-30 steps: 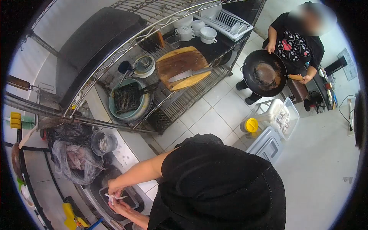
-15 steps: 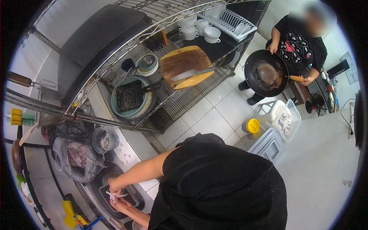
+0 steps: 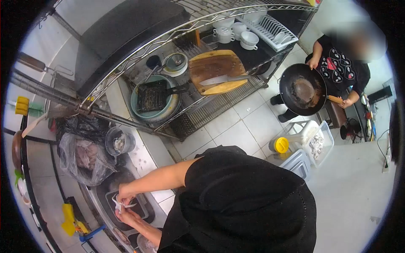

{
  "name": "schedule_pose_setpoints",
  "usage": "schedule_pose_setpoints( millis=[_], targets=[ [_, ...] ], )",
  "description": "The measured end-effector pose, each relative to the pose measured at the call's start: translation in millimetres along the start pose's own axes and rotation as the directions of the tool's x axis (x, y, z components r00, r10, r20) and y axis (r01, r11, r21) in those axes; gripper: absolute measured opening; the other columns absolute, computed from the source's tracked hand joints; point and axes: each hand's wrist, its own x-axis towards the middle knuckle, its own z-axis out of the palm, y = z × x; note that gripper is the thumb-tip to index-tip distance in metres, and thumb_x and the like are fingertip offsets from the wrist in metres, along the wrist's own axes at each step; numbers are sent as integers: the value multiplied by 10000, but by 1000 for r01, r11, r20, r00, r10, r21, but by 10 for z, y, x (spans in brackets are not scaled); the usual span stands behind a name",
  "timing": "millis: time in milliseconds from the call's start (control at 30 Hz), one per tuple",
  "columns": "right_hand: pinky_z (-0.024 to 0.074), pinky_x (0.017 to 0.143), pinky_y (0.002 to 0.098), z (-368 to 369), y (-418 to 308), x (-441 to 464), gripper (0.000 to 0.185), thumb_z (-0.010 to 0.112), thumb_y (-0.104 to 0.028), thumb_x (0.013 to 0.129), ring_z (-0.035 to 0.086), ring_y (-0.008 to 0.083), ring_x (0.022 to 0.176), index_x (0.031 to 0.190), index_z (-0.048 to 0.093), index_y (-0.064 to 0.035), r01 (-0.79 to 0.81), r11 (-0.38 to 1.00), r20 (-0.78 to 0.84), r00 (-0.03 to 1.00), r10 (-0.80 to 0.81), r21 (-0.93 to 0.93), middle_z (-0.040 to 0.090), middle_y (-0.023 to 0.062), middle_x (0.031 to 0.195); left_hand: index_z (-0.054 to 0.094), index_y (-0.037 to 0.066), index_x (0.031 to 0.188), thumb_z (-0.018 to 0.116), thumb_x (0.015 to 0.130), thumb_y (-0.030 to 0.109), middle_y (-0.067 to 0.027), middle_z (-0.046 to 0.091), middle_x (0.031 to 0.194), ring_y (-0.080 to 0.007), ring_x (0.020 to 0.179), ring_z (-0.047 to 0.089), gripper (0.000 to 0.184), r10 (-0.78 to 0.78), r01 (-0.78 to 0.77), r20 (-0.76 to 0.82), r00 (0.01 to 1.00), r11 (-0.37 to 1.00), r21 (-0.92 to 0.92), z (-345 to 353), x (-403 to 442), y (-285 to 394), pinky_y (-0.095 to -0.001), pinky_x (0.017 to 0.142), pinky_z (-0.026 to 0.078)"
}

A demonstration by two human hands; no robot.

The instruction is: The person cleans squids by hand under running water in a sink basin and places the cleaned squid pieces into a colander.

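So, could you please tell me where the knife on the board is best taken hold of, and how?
I'd grip the knife by its handle, coming from the floor side. It lies flat on the board, its tip toward the grill pan and its handle reaching the board's opposite edge, so that end looks easiest to grasp clear of the blade.
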Motion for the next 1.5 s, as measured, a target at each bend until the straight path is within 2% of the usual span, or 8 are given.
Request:
schedule_pose_setpoints(
  millis=[133,267,500,667,733,800,933,1500],
  targets=[
    [437,443,296,11,-21,-100,219,690,-251,651,570,128,495,640,652,-36,143,986,119,984,-133,-80,630,42,602,361,14,1130,569,798,-13,-157,547,1024,-216,883,565,392,-30,30,-8,1000,1000,8,35,-193,125,-286,724,469],
    [460,467,303,113,-121,-188,193,660,-209,679,598,145,516,639,639,-22,-104,967,-78,993,88,-234,625,71,587,369,22,1108,552,794,-34,-156,536,1041,-213,895,562,367,51,-53,-39,998,997,-59,40,-212,55,-285,727,465],
    [468,443,319,204,-149,-184,177,645,-206,657,592,170,467,633,638,-31,-34,982,-53,998,24,-187,613,87,565,381,23,1045,551,769,-59,-173,517,1043,-227,937,533,334,85,-89,-69,994,994,-67,-51,-198,45,-314,778,442],
    [479,485,321,215,-123,-81,206,660,-260,628,590,166,533,675,662,-59,68,806,14,997,-74,-588,634,77,633,433,-4,1051,549,759,-37,-156,536,1006,-224,892,546,315,80,-90,-173,982,995,-48,98,-384,158,-318,756,455],
    [492,520,316,178,-77,-7,202,662,-234,635,594,173,584,713,654,-48,161,740,86,987,-139,-653,633,83,677,486,-31,1018,541,770,3,-160,562,962,-240,857,565,257,109,-102,43,993,985,-139,59,-411,151,-344,728,477],
    [510,551,318,92,39,66,175,648,-162,675,604,200,633,773,633,-18,208,844,143,977,-156,-494,622,107,724,513,-42,972,532,789,40,-153,580,945,-238,848,581,201,128,-88,123,984,953,-289,25,-364,76,-321,703,491],
    [548,613,324,184,173,109,153,620,-19,755,622,254,731,893,590,41,57,990,169,982,-78,126,601,153,819,438,31,1074,539,755,-90,-112,564,940,-209,816,582,356,86,-143,-185,979,936,-321,46,-435,14,-295,655,491],
    [544,666,258,334,77,19,158,578,-11,802,620,201,742,937,542,65,-100,987,296,953,59,123,602,120,865,378,78,964,497,774,-117,-155,553,952,-237,856,577,298,-32,-146,-264,964,765,-627,-89,-464,-3,-318,710,487]
  ],
)
